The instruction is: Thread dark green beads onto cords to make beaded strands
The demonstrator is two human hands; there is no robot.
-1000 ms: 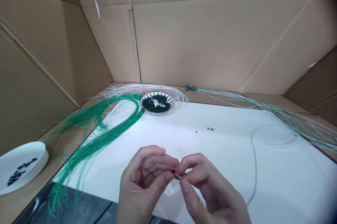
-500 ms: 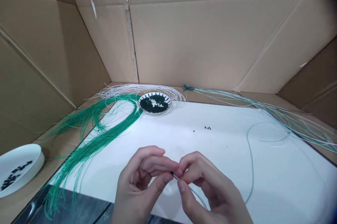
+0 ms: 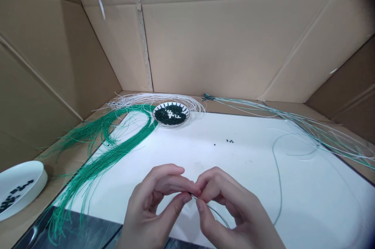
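Note:
Between thumb and index fingertip, my left hand [image 3: 156, 202] pinches a tiny black bead [image 3: 191, 193], mostly covered by the fingers. Close beside it, my right hand [image 3: 231, 206] is closed on thin greenish strands [image 3: 218, 214] that run from the bead and curve down under the palm. The two hands nearly touch at the fingertips, low over the white board [image 3: 243, 178]. Several loose dark beads [image 3: 230, 141] lie on the board beyond the hands.
A patterned plate [image 3: 173, 115] of dark beads stands at the back. Green strands [image 3: 123, 149] and white strands [image 3: 146, 97] lie left; a tied bundle [image 3: 249, 104] stretches right. A white dish [image 3: 38, 182] with black pieces sits far left. Cardboard walls [image 3: 222, 46] surround the board.
The view has shifted slightly. My fingertips have edged a little closer over the bead, which shows less now. Both hands keep their pinch.

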